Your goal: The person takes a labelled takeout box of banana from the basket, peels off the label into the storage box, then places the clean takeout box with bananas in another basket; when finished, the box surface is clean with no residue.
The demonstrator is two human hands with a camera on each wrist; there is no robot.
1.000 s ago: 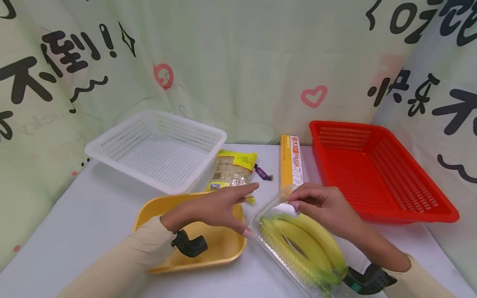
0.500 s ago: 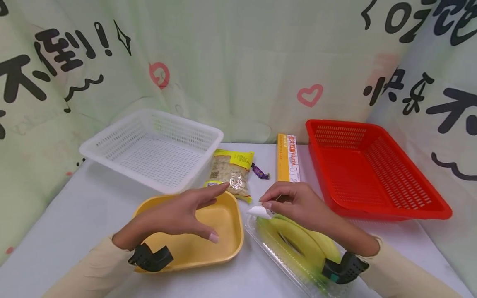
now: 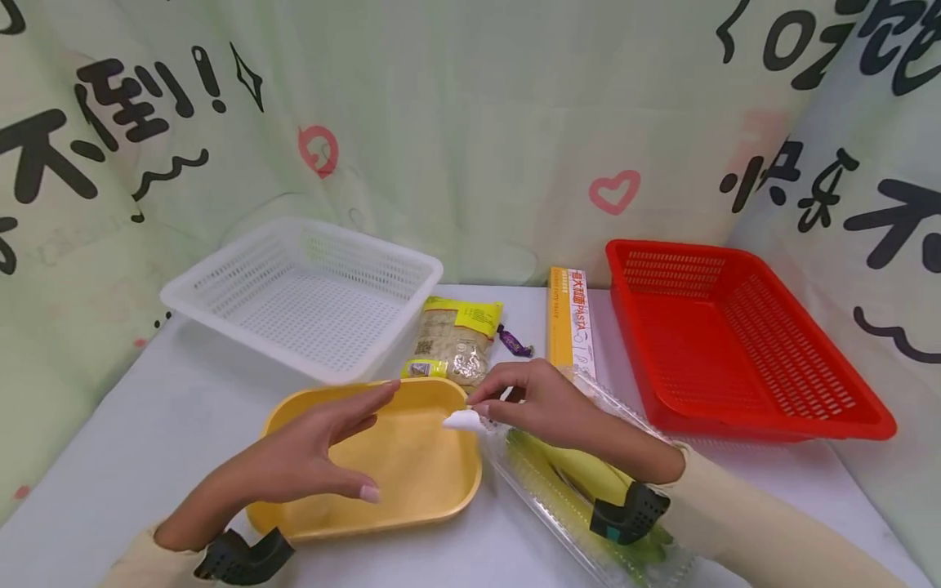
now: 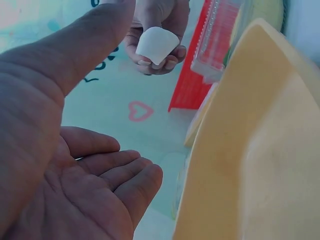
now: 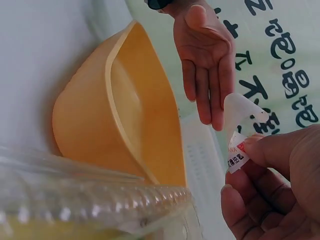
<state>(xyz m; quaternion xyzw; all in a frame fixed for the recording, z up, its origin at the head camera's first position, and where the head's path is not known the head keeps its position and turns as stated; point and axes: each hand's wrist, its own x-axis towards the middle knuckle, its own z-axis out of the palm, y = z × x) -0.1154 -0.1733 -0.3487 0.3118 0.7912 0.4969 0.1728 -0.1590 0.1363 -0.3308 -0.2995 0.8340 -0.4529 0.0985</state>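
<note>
My right hand [image 3: 547, 412] pinches a small white wrapped candy [image 3: 463, 420] between thumb and fingertips, above the right rim of a yellow tray [image 3: 412, 465]. In the right wrist view the candy [image 5: 237, 157] shows a flared, pale wrapper end and red and black print. My left hand [image 3: 305, 457] hovers over the left side of the same tray, fingers and thumb spread, holding nothing. Under my right forearm lies a clear plastic box [image 3: 544, 527] with bananas [image 3: 577, 465] inside, partly hidden by the arm.
A white basket [image 3: 301, 298] stands at the back left, a red basket [image 3: 706, 343] at the right. Between them lie a yellow-topped clear bag [image 3: 452, 339], a purple-wrapped candy [image 3: 515, 343] and a pasta box [image 3: 566, 318]. A printed curtain [image 3: 470, 163] hangs behind the table.
My right hand has moved left from over the banana box to the tray's edge, carrying the white wrapped candy. My left hand has drawn back to the left, still spread.
</note>
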